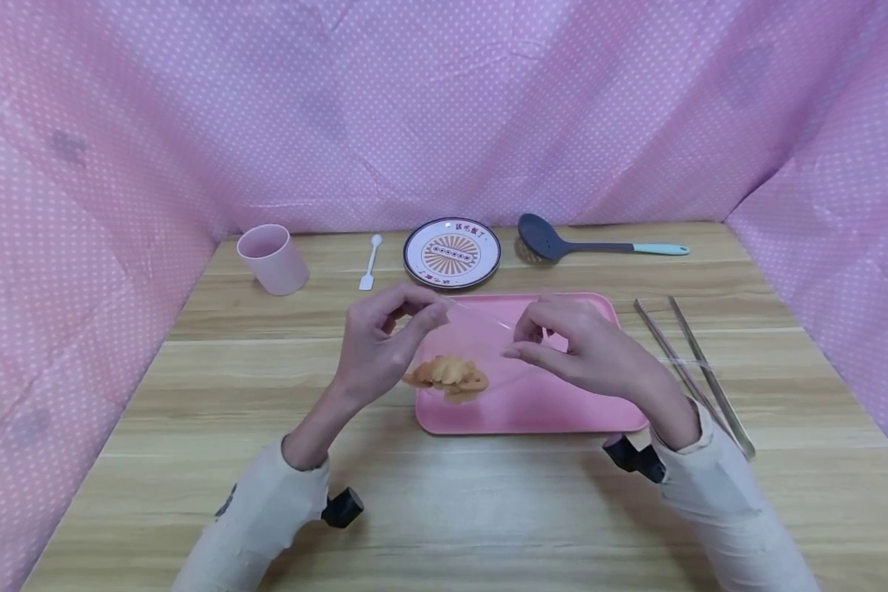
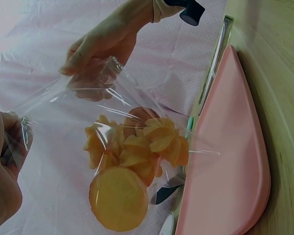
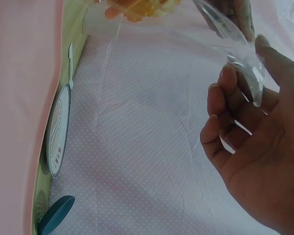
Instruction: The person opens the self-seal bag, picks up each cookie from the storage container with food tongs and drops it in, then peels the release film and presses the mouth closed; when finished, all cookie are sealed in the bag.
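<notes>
A wooden table [image 1: 444, 501] fills the scene, walled on three sides by pink dotted cloth [image 1: 444, 107]; its near half lies bare in front of the sleeves, while the far strip carries most of the loose items. A pink tray [image 1: 533, 407] sits near the middle, its left edge under the hanging food and its right edge close to long metal tongs [image 1: 691, 374] that run toward the table's right side. Behind the tray's far edge stands a round patterned plate [image 1: 452, 252], with a dark slotted ladle [image 1: 562, 244] just to its right, a pink cup [image 1: 272, 258] well to the left near the cloth wall, and a small white spoon [image 1: 370, 263] between cup and plate.

Above the tray, both hands hold up a clear plastic bag [image 2: 78, 127] by its top edge. The left hand [image 1: 381, 345] pinches one corner of the rim between curled fingers and thumb; the right hand [image 1: 580, 349] pinches the opposite corner, its other fingers loosely bent. The rim stretches taut between them. Orange-yellow snacks [image 2: 132, 161] rest at the bottom of the bag, hanging over the tray's left front part.
</notes>
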`<state>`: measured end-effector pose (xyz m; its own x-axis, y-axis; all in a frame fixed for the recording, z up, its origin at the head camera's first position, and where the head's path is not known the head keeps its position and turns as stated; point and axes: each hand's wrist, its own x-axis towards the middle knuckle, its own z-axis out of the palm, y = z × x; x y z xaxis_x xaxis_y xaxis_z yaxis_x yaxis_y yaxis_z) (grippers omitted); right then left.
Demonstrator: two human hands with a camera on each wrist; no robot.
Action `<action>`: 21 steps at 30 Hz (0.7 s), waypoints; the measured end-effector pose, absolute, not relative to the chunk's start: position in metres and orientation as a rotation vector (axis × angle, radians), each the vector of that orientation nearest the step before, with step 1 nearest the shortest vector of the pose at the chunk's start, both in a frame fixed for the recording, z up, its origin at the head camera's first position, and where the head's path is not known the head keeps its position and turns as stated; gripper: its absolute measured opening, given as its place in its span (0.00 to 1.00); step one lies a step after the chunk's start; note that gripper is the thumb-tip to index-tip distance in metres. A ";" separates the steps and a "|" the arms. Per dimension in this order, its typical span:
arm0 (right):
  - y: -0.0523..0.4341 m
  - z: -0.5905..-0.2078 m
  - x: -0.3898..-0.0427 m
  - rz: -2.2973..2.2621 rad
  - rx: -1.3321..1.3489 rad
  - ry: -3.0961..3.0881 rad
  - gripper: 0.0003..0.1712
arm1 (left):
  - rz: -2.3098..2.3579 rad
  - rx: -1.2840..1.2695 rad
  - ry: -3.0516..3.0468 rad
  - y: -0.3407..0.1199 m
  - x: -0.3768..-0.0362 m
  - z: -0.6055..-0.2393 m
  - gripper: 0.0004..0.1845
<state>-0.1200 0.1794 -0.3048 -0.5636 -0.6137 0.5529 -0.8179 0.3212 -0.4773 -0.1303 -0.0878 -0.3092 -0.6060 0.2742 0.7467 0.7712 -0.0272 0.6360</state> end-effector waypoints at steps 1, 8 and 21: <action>0.179 -0.305 -0.120 1.074 1.291 -2.308 0.20 | -1.670 -1.093 -1.853 -0.087 -0.130 -0.309 0.03; 0.179 -0.306 -0.119 1.006 1.275 -2.240 0.22 | -1.662 -1.072 -1.857 -0.088 -0.130 -0.310 0.02; 0.185 -0.309 -0.116 1.242 1.253 -2.321 0.17 | -1.676 -1.018 -1.851 -0.095 -0.131 -0.308 0.01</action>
